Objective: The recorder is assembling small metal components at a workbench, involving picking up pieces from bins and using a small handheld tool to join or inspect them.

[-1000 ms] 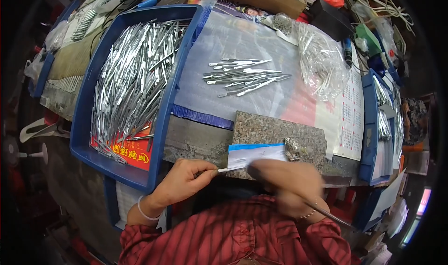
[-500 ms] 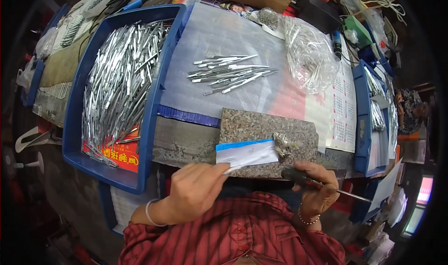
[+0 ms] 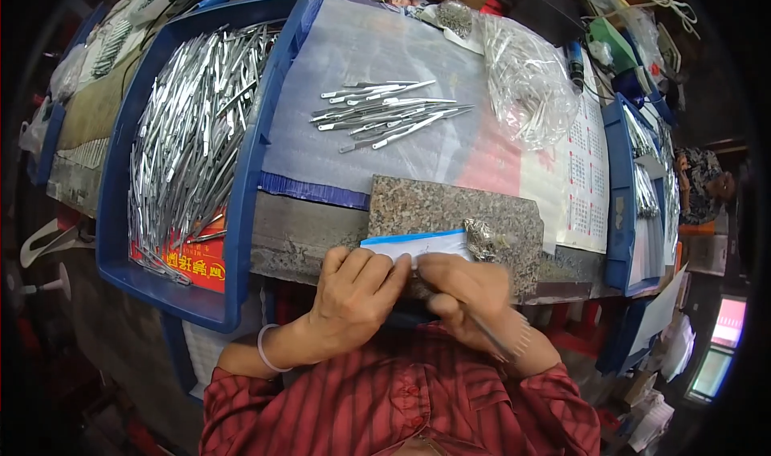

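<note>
Over the front edge of a speckled granite block (image 3: 450, 195), my two hands meet fingertip to fingertip. My left hand (image 3: 353, 291) is closed in a pinch on a slim silver metal piece (image 3: 414, 264); only a small pale bit of it shows between the fingers. Against that bit press the fingertips of my right hand (image 3: 470, 287), which also keeps a screwdriver (image 3: 491, 337) tucked in the palm, its blurred shaft pointing back along the wrist. White paper with a blue edge (image 3: 414, 240) lies under the fingers. Beside it sits a small heap of tiny metal parts (image 3: 483, 241).
A deep blue tray (image 3: 247, 207) of slim silver pieces stands at the left. Several similar pieces (image 3: 385, 112) lie on the plastic-covered table. Behind the block is a clear plastic bag (image 3: 534, 87); more blue trays (image 3: 620, 215) stand at the right.
My right hand has moved left to meet my left hand, and the screwdriver has swung round toward the wrist. My left hand has risen slightly onto the paper. The whole view has shifted a little.
</note>
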### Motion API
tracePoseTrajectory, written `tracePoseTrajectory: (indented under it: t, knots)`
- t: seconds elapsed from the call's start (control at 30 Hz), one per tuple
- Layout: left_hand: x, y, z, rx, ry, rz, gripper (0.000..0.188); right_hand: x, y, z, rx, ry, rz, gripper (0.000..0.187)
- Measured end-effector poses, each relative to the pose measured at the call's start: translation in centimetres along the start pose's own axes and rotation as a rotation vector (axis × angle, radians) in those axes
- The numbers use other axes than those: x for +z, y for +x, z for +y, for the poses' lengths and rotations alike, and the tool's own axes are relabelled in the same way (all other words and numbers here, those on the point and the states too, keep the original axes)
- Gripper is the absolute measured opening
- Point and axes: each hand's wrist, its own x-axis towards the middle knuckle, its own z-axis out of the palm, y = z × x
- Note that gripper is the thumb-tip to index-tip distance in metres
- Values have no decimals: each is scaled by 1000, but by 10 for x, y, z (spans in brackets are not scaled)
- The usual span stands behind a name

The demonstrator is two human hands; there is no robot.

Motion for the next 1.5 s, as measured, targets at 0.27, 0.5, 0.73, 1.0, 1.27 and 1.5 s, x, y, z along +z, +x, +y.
tracePoseTrajectory:
  t: [0.27, 0.5, 0.73, 1.0, 1.27, 1.5]
  knots:
    - [-5, -13, -13, -125, -145, 53, 25, 6, 6, 0, 36, 59, 5, 27]
    - [-8, -15, -9, -128, -151, 42, 21, 29, 21, -8, 12, 20, -102, 23]
    - [-7, -16, -12, -151, -199, 49, 20, 10, -2, -9, 269, 235, 55, 35]
    - [-6, -15, -14, -134, -194, 60, 20, -9, -4, -22, 221, 228, 181, 45]
    - [-11, -12, -11, -146, -170, 8, 18, 23, 23, -6, 40, 59, -109, 22]
    - [-9, -10, -13, -135, -203, 19, 21, -16, -13, -21, 173, 407, 440, 30]
